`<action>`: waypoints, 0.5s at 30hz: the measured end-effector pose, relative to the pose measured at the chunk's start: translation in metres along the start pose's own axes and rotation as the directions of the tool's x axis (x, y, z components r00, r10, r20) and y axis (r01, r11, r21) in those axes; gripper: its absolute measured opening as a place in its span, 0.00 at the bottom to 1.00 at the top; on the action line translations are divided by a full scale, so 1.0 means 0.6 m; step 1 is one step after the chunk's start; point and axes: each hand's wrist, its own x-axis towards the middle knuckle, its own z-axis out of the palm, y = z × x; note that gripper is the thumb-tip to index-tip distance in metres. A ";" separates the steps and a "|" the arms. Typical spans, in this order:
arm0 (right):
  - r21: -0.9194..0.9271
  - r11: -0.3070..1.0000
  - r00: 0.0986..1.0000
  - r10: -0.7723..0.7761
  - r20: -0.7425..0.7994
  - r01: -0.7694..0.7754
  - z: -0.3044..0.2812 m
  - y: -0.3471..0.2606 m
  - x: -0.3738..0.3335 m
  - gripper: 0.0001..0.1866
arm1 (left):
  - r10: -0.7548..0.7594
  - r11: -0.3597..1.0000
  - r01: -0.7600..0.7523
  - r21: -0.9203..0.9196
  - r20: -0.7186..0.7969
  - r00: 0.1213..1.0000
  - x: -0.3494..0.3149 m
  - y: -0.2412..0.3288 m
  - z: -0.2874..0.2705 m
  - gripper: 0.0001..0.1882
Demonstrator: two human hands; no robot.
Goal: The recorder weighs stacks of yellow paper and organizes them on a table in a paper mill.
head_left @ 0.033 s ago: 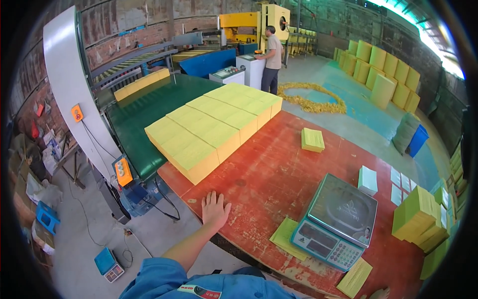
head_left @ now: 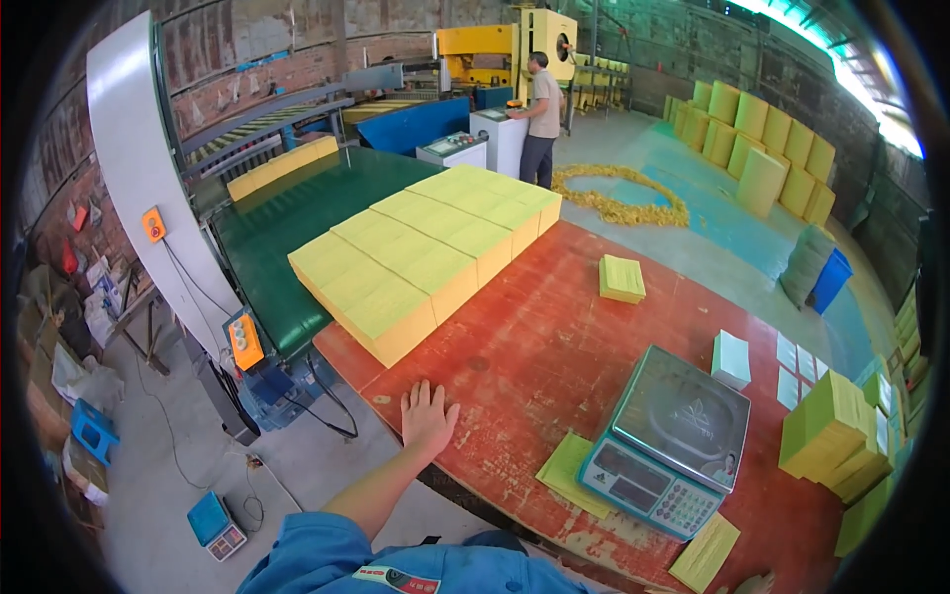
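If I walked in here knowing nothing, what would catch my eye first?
Most likely the long row of yellow blocks lying slantwise from the green conveyor belt onto the red table. Next, the person's left hand pressed flat on the table's near edge, fingers spread, and the grey weighing scale to its right. Farther back, another person stands at a yellow machine.

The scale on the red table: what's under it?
A flat yellow-green sheet sticks out from under the scale at its left corner; how far it runs beneath is covered.
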 end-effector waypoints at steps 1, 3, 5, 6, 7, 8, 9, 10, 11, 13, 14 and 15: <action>0.000 1.000 1.000 -0.011 -0.008 0.011 -0.004 -0.002 -0.001 0.22 | 0.001 1.000 -0.001 -0.001 -0.001 1.000 0.000 0.000 -0.001 0.29; 0.001 1.000 1.000 -0.001 0.014 0.001 -0.007 -0.002 -0.001 0.22 | 0.001 1.000 -0.001 -0.003 0.002 1.000 0.000 0.000 -0.001 0.29; -0.007 1.000 0.999 0.009 0.035 -0.008 -0.003 0.003 -0.001 0.22 | 0.007 1.000 -0.007 0.014 0.010 1.000 0.000 0.000 -0.001 0.29; -0.004 1.000 1.000 0.007 -0.006 -0.007 0.003 0.005 0.000 0.21 | 0.005 1.000 -0.005 0.008 0.017 1.000 0.000 0.000 -0.001 0.29; 0.003 1.000 0.999 0.005 -0.047 -0.005 0.011 0.008 0.001 0.20 | -0.003 1.000 0.003 0.004 0.021 1.000 0.000 0.000 -0.001 0.29; 0.006 1.000 0.999 0.002 -0.047 -0.002 0.020 0.013 0.003 0.20 | -0.005 1.000 0.005 0.004 0.006 1.000 0.000 0.001 -0.001 0.30; -0.039 0.998 0.992 -0.045 -0.116 0.041 0.030 0.017 0.003 0.19 | -0.015 1.000 0.015 0.005 0.019 1.000 -0.001 0.001 -0.001 0.30; -0.084 0.993 0.979 -0.095 -0.183 0.080 0.041 0.019 0.004 0.18 | -0.013 1.000 0.013 -0.015 0.016 1.000 -0.001 0.002 -0.002 0.30; -0.073 0.994 0.978 -0.096 -0.183 0.084 0.049 0.023 0.003 0.18 | -0.003 1.000 0.003 -0.024 -0.009 1.000 -0.001 0.002 -0.004 0.31; -0.233 0.957 0.830 -0.269 -0.488 0.173 0.063 0.027 0.003 0.16 | -0.015 1.000 0.015 -0.028 0.000 1.000 0.000 0.002 -0.006 0.31; -0.313 0.936 0.710 -0.329 -0.622 0.159 0.066 0.029 0.004 0.14 | -0.015 0.999 0.015 -0.029 0.011 1.000 -0.001 0.002 -0.006 0.31; -0.301 0.941 0.714 -0.315 -0.626 0.152 0.068 0.029 0.004 0.14 | -0.010 1.000 0.010 -0.026 -0.003 1.000 0.000 0.002 -0.006 0.31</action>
